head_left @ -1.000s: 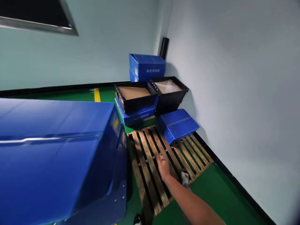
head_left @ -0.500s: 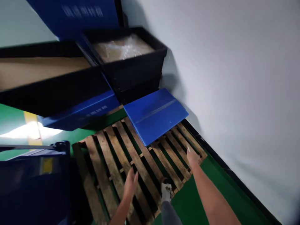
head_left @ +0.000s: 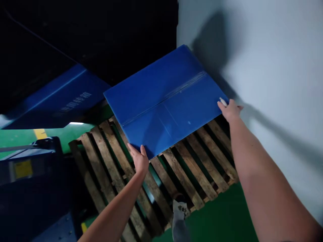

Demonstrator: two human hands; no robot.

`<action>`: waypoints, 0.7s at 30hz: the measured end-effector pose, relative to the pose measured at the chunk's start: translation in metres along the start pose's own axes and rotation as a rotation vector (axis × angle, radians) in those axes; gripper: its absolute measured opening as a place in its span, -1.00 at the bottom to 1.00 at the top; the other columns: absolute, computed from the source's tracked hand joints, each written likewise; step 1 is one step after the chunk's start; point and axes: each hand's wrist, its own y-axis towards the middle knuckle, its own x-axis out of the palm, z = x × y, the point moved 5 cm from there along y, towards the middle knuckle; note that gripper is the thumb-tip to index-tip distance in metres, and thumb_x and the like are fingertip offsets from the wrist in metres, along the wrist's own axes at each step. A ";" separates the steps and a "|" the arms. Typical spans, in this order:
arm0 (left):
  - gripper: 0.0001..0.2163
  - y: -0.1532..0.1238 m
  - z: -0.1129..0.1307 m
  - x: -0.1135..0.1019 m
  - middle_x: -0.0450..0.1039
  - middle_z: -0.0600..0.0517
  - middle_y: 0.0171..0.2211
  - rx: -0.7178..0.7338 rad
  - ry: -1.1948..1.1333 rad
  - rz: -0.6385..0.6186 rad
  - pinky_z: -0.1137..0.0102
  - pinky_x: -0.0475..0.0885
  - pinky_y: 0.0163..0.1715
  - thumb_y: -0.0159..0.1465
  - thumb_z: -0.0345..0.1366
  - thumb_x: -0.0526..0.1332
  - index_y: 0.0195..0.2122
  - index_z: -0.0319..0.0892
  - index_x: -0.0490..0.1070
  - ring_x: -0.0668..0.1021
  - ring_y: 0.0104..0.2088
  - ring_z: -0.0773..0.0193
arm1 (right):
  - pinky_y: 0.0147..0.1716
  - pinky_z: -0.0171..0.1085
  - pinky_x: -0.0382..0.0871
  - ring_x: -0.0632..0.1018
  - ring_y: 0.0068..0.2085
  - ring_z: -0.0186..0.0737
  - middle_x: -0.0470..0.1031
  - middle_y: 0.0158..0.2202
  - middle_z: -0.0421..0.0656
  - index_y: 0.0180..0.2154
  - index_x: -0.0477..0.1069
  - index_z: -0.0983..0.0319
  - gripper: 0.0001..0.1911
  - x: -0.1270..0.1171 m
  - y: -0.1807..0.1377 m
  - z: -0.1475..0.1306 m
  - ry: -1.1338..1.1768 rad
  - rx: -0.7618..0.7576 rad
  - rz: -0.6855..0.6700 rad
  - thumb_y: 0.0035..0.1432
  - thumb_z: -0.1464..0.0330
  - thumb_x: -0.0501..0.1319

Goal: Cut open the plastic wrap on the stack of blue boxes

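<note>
Gripping flat blue corrugated-plastic box (head_left: 165,101) at frame centre: left hand (head_left: 139,158) clamped on near corner, right hand (head_left: 230,109) on right corner. Grasp apparently made, lift off slatted wooden pallet (head_left: 181,171) seemingly barely begun.

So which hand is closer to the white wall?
The right hand. It grips the far right corner of the flat blue box, right beside the wall. The left hand holds the box's near corner, over the wooden pallet, farther from it.

Tight corner, open pallet front
Wall (head_left: 264,50) crowds the blue box (head_left: 164,101) on the right; black crates (head_left: 101,33) block behind; pallet (head_left: 191,168) slats lie bare in front.
</note>
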 end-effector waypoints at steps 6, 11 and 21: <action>-0.21 0.007 0.008 -0.001 -0.18 -0.28 0.45 -0.006 0.045 -0.015 0.06 0.11 0.36 0.38 0.08 -0.05 0.45 -0.25 -0.40 0.05 0.42 -0.07 | -0.04 -0.05 0.24 0.41 -0.02 0.01 0.36 -0.06 0.23 -0.05 0.37 0.36 -0.27 0.004 0.014 0.009 0.208 0.031 0.018 0.08 -0.16 0.15; -0.20 0.007 -0.020 -0.017 -0.18 -0.28 0.45 0.043 -0.052 -0.071 0.10 -0.02 0.40 0.36 0.04 0.02 0.45 -0.28 -0.32 -0.01 0.44 -0.02 | -0.01 -0.04 0.23 0.32 0.11 0.10 0.41 -0.09 0.16 0.05 0.34 0.40 -0.28 -0.019 -0.048 0.007 0.159 0.039 0.092 0.17 -0.09 0.13; -0.48 -0.023 -0.069 -0.077 0.58 -0.10 -0.08 -0.129 -0.506 -0.018 0.16 0.50 0.02 0.15 0.05 0.30 0.02 -0.21 0.49 0.60 -0.07 0.06 | -0.16 0.07 0.39 0.50 -0.16 0.24 0.50 -0.29 0.11 -0.26 0.37 0.22 -0.43 -0.060 -0.236 0.112 0.200 0.272 0.318 0.06 -0.16 0.14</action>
